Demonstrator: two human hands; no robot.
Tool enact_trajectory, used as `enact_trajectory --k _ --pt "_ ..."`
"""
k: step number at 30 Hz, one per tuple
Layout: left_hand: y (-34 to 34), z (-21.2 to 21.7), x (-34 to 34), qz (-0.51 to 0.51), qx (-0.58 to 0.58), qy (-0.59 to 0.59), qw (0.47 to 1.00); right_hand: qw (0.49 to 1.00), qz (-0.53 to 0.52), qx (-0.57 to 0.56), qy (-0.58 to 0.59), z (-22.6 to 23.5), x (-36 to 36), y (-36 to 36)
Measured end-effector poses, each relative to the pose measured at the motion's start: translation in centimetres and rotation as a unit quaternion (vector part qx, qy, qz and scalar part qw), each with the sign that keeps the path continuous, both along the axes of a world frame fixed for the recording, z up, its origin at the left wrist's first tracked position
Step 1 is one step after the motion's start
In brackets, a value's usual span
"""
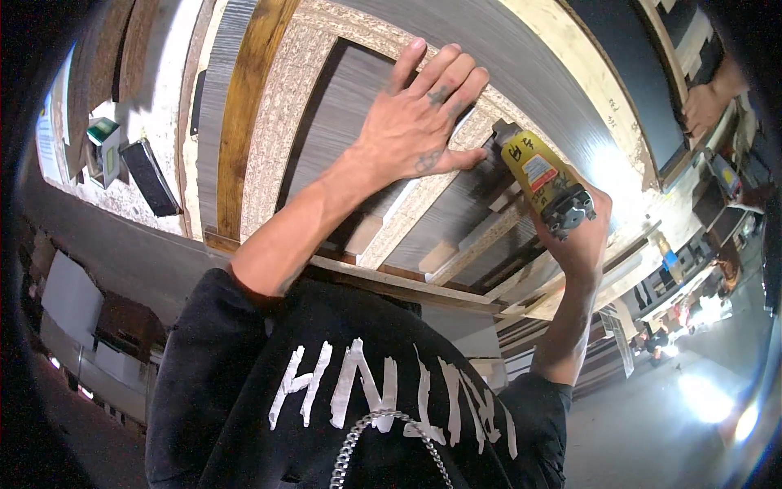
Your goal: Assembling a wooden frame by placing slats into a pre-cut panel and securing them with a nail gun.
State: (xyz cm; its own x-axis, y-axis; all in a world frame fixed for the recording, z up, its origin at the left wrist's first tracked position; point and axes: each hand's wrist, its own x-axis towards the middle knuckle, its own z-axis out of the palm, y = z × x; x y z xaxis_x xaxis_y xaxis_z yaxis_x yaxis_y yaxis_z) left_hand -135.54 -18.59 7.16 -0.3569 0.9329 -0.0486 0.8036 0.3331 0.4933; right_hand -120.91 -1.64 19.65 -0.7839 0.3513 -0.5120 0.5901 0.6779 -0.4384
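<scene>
Left hand flat, fingers spread wide, palm pressed on the chipboard frame strip; grips nothing. Right hand wrapped tight around a yellow power tool, just right of the strip, nose aimed at it beside the left thumb. Dark wood-grain panel lies under the strip. Another person's hand well right of it.

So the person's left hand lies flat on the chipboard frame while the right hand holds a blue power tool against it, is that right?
Not quite: the tool is yellow, not blue. The head view shows the left hand spread flat on the chipboard frame, while the right hand grips a yellow power tool whose tip points at the frame beside the left thumb.
</scene>
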Motion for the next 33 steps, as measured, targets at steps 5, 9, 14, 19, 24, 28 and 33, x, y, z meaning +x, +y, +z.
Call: enact_trajectory --k 5,9,14,19,24,28,33 --pt "0.0 0.1 0.0 0.003 0.006 -0.01 1.0 1.0 -0.003 0.0 -0.003 0.0 -0.1 -0.2" --pt "0.0 0.2 0.0 0.005 0.01 -0.018 1.0 0.999 0.03 0.023 -0.024 0.0 -0.1 -0.2" --pt "0.0 -0.1 0.2 0.006 0.003 -0.021 1.0 1.0 0.012 0.012 -0.016 0.6 -1.2 -0.3" --pt "-0.1 -0.1 0.1 0.007 0.013 -0.029 0.999 1.0 0.009 -0.008 -0.011 0.4 -1.3 -0.3" --pt "0.0 -0.1 0.1 0.009 0.012 -0.033 0.999 1.0 0.015 -0.003 -0.012 0.2 -1.5 -0.4" --pt "-0.1 0.1 0.2 0.013 0.018 -0.037 0.999 0.999 0.019 0.013 -0.026 0.2 -1.4 -0.5" --pt "0.0 -0.2 0.2 0.016 0.025 -0.063 0.998 0.999 -0.021 0.004 -0.042 1.2 -2.6 -0.7"
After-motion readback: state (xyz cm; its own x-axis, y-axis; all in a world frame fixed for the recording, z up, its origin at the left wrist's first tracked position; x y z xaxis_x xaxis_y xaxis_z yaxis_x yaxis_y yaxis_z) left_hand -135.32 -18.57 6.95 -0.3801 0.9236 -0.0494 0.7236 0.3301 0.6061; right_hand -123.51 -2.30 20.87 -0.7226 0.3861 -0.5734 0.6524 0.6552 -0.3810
